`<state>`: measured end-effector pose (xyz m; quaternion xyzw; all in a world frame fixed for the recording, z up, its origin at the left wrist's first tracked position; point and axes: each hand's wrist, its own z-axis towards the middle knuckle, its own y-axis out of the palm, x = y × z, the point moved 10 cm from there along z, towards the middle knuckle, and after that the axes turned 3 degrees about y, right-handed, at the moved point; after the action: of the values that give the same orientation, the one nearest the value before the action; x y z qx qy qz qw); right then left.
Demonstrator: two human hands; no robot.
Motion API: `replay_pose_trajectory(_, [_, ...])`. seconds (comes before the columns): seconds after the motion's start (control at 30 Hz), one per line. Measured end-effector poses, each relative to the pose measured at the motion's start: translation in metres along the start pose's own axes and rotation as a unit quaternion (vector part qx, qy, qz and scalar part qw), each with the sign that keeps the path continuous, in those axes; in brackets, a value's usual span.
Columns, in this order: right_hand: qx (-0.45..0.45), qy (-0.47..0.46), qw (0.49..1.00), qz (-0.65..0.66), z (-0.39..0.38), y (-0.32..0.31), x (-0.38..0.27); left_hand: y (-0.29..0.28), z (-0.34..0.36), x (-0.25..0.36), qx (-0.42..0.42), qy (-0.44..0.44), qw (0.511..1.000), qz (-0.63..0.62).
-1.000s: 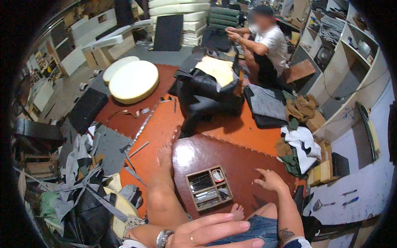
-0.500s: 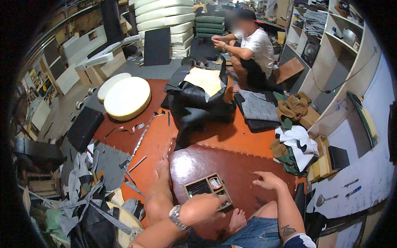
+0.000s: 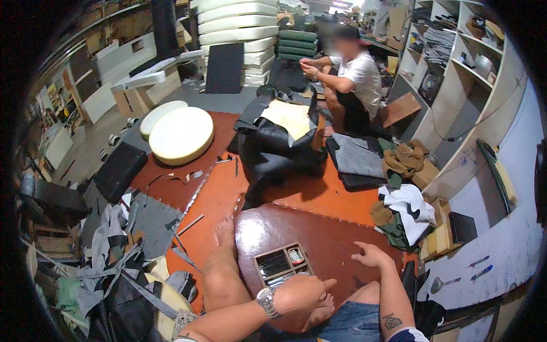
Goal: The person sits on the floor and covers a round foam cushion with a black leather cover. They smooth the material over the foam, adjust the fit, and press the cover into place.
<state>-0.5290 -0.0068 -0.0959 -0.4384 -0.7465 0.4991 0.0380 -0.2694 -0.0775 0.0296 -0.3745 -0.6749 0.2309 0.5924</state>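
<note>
My left hand (image 3: 302, 293), with a metal-banded watch (image 3: 267, 302) at the wrist, hovers over the near right corner of a small wooden compartment box (image 3: 274, 251). One finger stretches to the right; the others are mostly hidden beneath the hand, and nothing shows in it. Dark slim tools (image 3: 273, 263) fill one compartment, and a round red-and-white item (image 3: 295, 256) sits in another. The hand covers part of the nearest compartment. To the right, my right hand (image 3: 373, 255) is open and holds nothing, its fingers apart above the brown mat (image 3: 325, 225).
Ahead stands a black leather-like bundle (image 3: 279, 157) with a yellowish top. Beyond it another person (image 3: 353, 74) squats. Round foam cushions (image 3: 182, 137) lie left, fabric scraps (image 3: 114, 228) nearer. A folded cloth heap (image 3: 407, 208) and white shelving (image 3: 473, 97) line the right.
My left hand has moved right and slightly nearer, uncovering more of the box. The right hand stays nearly in place, and the whole view has shifted a little.
</note>
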Motion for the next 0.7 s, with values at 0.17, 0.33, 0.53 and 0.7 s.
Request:
replay_pose_trajectory(0.17, [-0.001, -0.040, 0.999, -0.021, 0.004, 0.001, -0.006, 0.006, 0.001, -0.001, 0.013, -0.011, 1.000, -0.013])
replay_pose_trajectory(0.33, [-0.036, 0.030, 0.997, 0.055, 0.007, 0.005, 0.012, 0.007, 0.004, -0.001, 0.032, -0.014, 0.999, -0.004])
replay_pose_trajectory(0.53, [-0.024, 0.010, 0.999, 0.029, 0.011, 0.004, 0.016, 0.021, 0.015, 0.004, 0.028, 0.011, 0.999, 0.031])
replay_pose_trajectory(0.7, [-0.025, 0.020, 0.998, 0.056, 0.010, 0.001, 0.021, 0.040, 0.026, 0.000, 0.018, 0.016, 0.999, 0.032])
